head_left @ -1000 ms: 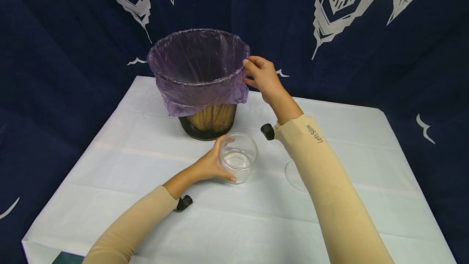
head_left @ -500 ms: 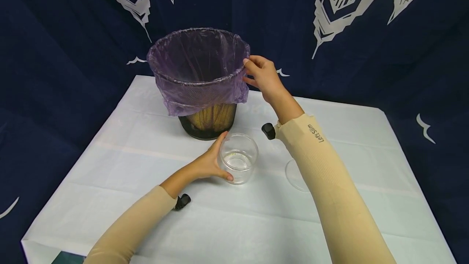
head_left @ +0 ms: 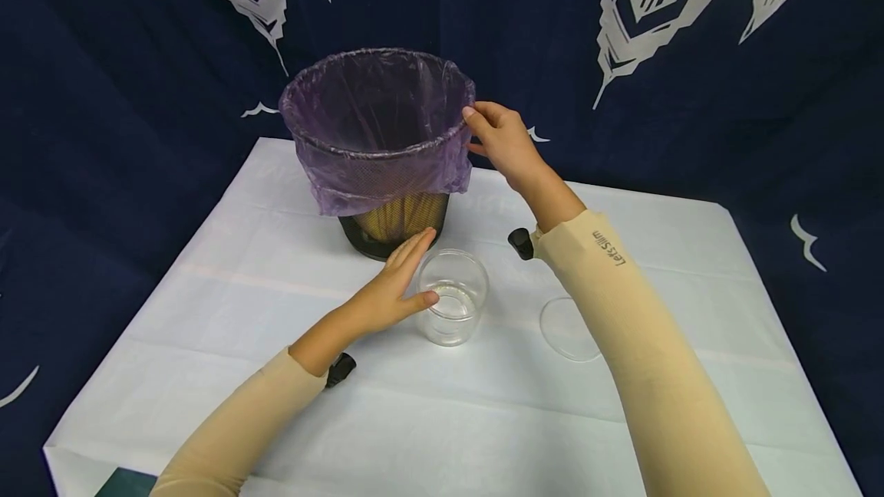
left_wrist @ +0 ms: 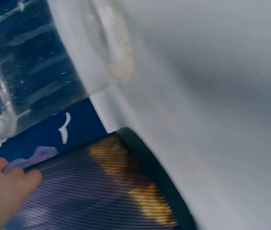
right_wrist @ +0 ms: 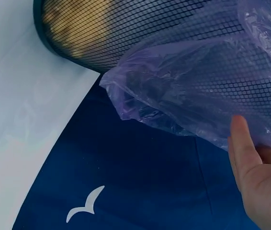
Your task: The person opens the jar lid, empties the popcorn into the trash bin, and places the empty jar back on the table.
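A mesh wastebasket [head_left: 404,221] stands at the back of the table, lined with a purple plastic bag [head_left: 387,175] folded over its rim. My right hand [head_left: 507,140] pinches the lined rim on the right side, thumb at the top edge and fingers on the outside; the bag [right_wrist: 174,91] hangs beside the fingers in the right wrist view. A clear round container [head_left: 452,290] stands upright in front of the basket. Beside its left wall my left hand [head_left: 380,297] has straight fingers and spread thumb, overlapping the rim in the head view and holding nothing.
A clear round lid [head_left: 566,328] lies on the white-covered table [head_left: 345,420] to the right, partly behind the right sleeve. A dark green item [head_left: 126,483] shows at the near left corner. Dark blue patterned cloth [head_left: 525,21] hangs behind the table.
My left hand has let go of the clear container, its fingers straightening and lifting up and slightly left. The container stays in place. My right hand keeps its hold on the basket's rim.
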Tool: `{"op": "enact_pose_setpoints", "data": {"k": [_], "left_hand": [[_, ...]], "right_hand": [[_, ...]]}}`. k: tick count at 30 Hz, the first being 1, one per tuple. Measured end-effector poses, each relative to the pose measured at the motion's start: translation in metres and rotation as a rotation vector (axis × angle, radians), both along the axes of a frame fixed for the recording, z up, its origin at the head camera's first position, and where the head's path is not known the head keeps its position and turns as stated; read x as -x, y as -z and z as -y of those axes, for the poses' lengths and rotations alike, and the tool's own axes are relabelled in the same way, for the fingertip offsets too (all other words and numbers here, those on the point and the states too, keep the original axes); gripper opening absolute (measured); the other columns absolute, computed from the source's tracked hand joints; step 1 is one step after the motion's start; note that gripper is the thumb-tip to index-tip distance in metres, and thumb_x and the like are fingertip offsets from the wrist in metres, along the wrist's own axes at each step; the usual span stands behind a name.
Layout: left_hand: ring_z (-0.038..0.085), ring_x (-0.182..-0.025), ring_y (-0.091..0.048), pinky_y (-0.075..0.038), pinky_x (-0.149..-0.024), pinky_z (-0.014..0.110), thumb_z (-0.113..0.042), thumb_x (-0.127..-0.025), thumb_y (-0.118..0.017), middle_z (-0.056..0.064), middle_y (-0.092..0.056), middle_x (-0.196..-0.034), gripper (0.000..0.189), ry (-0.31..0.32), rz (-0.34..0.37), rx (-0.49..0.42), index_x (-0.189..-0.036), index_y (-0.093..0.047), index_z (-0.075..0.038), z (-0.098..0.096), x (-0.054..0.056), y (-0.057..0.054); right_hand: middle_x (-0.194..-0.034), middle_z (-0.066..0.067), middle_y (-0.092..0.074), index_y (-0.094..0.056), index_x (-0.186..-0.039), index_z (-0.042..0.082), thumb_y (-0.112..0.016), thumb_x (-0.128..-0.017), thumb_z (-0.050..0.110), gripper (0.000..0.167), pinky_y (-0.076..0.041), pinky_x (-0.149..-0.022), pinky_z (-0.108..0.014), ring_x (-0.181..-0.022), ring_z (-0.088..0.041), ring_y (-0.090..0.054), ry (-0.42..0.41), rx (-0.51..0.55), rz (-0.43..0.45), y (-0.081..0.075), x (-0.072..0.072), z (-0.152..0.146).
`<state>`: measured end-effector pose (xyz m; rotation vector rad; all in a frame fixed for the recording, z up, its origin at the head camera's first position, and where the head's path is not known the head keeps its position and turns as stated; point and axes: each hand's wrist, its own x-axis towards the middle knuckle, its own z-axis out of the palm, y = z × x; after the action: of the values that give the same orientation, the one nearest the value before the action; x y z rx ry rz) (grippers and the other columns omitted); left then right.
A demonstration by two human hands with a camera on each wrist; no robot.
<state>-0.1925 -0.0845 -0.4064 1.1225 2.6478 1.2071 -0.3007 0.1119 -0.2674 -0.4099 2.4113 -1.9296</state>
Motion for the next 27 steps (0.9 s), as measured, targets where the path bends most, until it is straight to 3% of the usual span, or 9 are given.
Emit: {"op": "enact_pose_setpoints", "data": {"k": [4,7,12,16,21,27], "left_hand": [[0.024,-0.135,0.001,-0.015,-0.102,0.052,-0.068,-0.08,-0.036,-0.005,0.003,-0.149,0.088,-0.025,-0.098,0.085,-0.145,-0.001,-0.018,-0.003,-0.004,-0.012],[0.023,-0.135,0.002,-0.013,-0.104,0.048,-0.067,-0.081,-0.034,-0.003,0.003,-0.15,0.087,-0.041,-0.177,0.156,-0.145,-0.003,-0.017,-0.005,-0.007,-0.018],[0.025,-0.135,0.001,-0.005,-0.106,0.044,-0.068,-0.082,-0.024,0.004,0.002,-0.15,0.087,-0.072,-0.35,0.264,-0.145,-0.005,-0.011,-0.008,-0.009,-0.026],[0.031,-0.134,-0.003,-0.004,-0.106,0.046,-0.067,-0.084,-0.024,0.007,0.003,-0.15,0.085,-0.115,-0.448,0.346,-0.145,-0.004,-0.011,-0.01,-0.011,-0.031],[0.031,-0.134,-0.001,0.0,-0.106,0.045,-0.065,-0.083,-0.034,0.008,0.004,-0.149,0.086,-0.161,-0.481,0.451,-0.145,-0.005,-0.011,-0.012,-0.014,-0.039],[0.032,-0.134,-0.002,-0.001,-0.106,0.046,-0.065,-0.082,-0.039,0.008,0.002,-0.149,0.088,-0.192,-0.501,0.525,-0.145,-0.007,-0.012,-0.013,-0.015,-0.043]], "right_hand": [[-0.133,-0.014,-0.041,-0.04,-0.131,-0.004,-0.041,-0.096,0.026,0.046,-0.041,-0.09,-0.037,-0.12,-0.021,-0.04,-0.009,-0.007,-0.059,0.003,-0.002,-0.006],[-0.136,-0.012,-0.038,-0.037,-0.134,-0.001,-0.04,-0.096,0.03,0.05,-0.041,-0.091,-0.035,-0.122,-0.02,-0.039,-0.001,-0.077,-0.094,0.005,-0.007,-0.012],[-0.14,-0.008,-0.033,-0.032,-0.138,0.006,-0.038,-0.094,0.041,0.056,-0.03,-0.1,-0.037,-0.123,-0.02,-0.037,0.039,-0.339,-0.168,0.008,-0.018,-0.026],[-0.145,-0.006,-0.024,-0.031,-0.14,0.01,-0.038,-0.093,0.044,0.058,-0.017,-0.105,-0.041,-0.13,-0.019,-0.023,0.063,-0.527,-0.255,0.011,-0.033,-0.038],[-0.148,-0.007,-0.012,-0.025,-0.142,0.009,-0.04,-0.093,0.042,0.061,-0.012,-0.105,-0.046,-0.134,-0.022,-0.005,0.031,-0.679,-0.339,0.021,-0.05,-0.05],[-0.148,-0.011,-0.007,-0.021,-0.143,0.009,-0.042,-0.092,0.043,0.065,-0.002,-0.105,-0.047,-0.134,-0.027,0.0,-0.006,-0.885,-0.432,0.034,-0.069,-0.059]]}}
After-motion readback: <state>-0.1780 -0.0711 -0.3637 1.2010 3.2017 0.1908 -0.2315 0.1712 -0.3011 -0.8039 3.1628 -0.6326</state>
